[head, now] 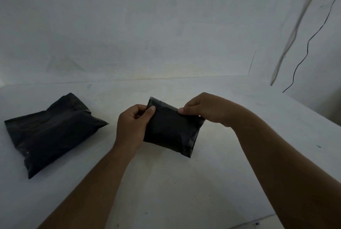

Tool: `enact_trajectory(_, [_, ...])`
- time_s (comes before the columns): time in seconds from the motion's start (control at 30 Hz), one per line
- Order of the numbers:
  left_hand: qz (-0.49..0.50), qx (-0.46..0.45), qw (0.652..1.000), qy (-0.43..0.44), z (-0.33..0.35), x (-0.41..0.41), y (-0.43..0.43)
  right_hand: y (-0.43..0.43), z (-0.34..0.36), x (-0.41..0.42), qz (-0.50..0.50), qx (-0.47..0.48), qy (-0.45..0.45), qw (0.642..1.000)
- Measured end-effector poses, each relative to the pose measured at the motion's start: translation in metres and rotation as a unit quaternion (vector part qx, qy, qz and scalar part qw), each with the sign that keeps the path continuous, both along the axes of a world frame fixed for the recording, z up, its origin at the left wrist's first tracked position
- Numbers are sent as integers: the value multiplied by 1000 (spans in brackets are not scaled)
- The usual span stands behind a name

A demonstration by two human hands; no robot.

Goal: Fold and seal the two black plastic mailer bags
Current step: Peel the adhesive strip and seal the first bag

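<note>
The big bag (53,132) is lying flat on the table (166,182), well apart from the hands, likely parked out of the way; whether its flap is sealed cannot be told. The left hand (132,127) is pinching the small bag (171,129) at its upper left corner, thumb on top, steadying it. That bag is sitting between both hands, over the table's middle, tilted. The right hand (204,108) is pinching the upper right edge, fingers curled over the flap, apparently pulling it taut so the fold comes down straight for sealing.
</note>
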State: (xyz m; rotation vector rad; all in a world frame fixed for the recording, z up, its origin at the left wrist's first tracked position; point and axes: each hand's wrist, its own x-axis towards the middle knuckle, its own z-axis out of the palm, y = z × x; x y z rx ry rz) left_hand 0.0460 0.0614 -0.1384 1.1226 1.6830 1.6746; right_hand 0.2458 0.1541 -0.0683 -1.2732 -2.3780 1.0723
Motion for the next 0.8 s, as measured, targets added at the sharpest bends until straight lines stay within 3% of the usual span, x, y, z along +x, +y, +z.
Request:
enact_trajectory(0.13, [-38, -9, 998, -40, 6, 0, 2, -6, -2, -1, 14, 26, 28, 999])
enact_trajectory(0.27, [-13, 12, 999, -42, 7, -9, 4, -6, -4, -4, 26, 53, 23, 998])
enact_trajectory(0.37, [21, 15, 996, -90, 6, -13, 3, -1, -5, 3, 27, 23, 12, 999])
enact_trajectory(0.47, [37, 7, 993, -114, 5, -21, 2, 5, -11, 13, 9, -10, 63, 998])
enact_trajectory(0.53, [58, 4, 998, -9, 3, -24, 2, 5, -14, 15, 3, 11, 85, 996])
enact_trajectory(0.57, [82, 17, 993, 85, 5, -22, 0, 5, -15, 15, 7, 26, 85, 996])
enact_trajectory(0.67, [76, 139, 922, 353, 24, -9, -6, -1, -11, 13, 40, 59, 55, 996])
enact_trajectory(0.73, [-22, 116, 901, 418, 40, 4, -5, -5, -9, 9, 54, 69, 41, 995])
enact_trajectory(0.8, [-125, 26, 906, 403, 50, 16, -1, -7, -9, 6, 52, 69, 60, 994])
